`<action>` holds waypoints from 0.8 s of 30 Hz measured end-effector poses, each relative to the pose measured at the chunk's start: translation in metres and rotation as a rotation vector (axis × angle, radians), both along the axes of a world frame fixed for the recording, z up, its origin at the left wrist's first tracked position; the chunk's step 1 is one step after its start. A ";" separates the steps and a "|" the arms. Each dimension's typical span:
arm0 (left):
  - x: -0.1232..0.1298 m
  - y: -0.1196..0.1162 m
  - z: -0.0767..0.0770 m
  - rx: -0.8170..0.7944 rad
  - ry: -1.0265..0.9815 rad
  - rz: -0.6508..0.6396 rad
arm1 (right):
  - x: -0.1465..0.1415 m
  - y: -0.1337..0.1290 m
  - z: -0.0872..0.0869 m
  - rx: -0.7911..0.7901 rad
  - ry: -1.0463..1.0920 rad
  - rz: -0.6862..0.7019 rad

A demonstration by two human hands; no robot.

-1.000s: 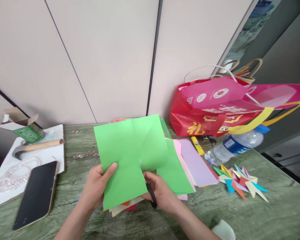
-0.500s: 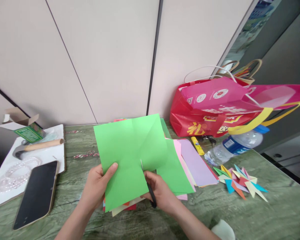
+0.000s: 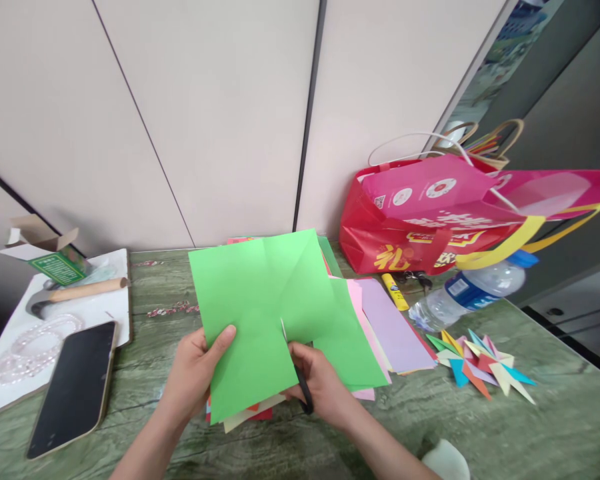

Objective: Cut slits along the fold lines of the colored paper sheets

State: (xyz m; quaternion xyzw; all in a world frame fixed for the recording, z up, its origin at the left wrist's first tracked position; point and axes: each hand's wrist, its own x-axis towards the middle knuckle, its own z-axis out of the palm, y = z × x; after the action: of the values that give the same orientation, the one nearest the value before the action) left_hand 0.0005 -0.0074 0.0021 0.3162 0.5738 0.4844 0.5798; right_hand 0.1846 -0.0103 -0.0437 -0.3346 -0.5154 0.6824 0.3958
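At centre of table (image 3: 145, 367), over coloured paper stack (image 3: 395, 327): green sheet (image 3: 247, 307), cut inward from near edge, left side pinched by left hand (image 3: 193, 367); black-handled scissors (image 3: 305, 390) held in right hand (image 3: 325, 383).

"What occupies the left of the marbled green table (image 3: 143, 367)?"

"A dark-screened phone (image 3: 75, 387) overlaps the edge of a white board (image 3: 103, 308), where a wooden-handled hammer (image 3: 87, 291) lies near a coil of clear beads (image 3: 25, 363). A green box (image 3: 60, 268), flaps open, sits just behind the hammer."

"And the right?"

"A red gift bag (image 3: 361, 230) stands near pale wall panels (image 3: 240, 133), a blue-capped water bottle (image 3: 473, 290) just in front."
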 end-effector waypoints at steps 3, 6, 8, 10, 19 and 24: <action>0.001 0.000 0.002 -0.007 0.007 0.000 | 0.000 0.000 0.000 -0.009 -0.012 -0.007; 0.002 0.000 0.003 -0.007 0.007 -0.001 | 0.000 0.000 -0.001 -0.020 -0.030 -0.014; 0.002 0.000 0.003 -0.004 -0.003 0.000 | 0.000 0.000 -0.002 -0.027 -0.030 -0.018; 0.002 0.000 0.002 -0.004 -0.015 -0.003 | 0.000 0.000 -0.004 -0.036 -0.022 -0.022; 0.003 0.000 0.003 -0.006 -0.014 -0.027 | -0.003 0.000 -0.001 -0.031 0.019 -0.022; 0.004 0.000 0.002 -0.022 -0.010 -0.090 | -0.004 0.001 0.003 -0.010 0.064 -0.037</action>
State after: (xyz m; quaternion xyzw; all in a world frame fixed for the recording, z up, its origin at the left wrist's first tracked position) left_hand 0.0046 -0.0070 0.0045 0.3328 0.5613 0.4532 0.6073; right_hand 0.1802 -0.0088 -0.0405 -0.3240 -0.4930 0.6879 0.4228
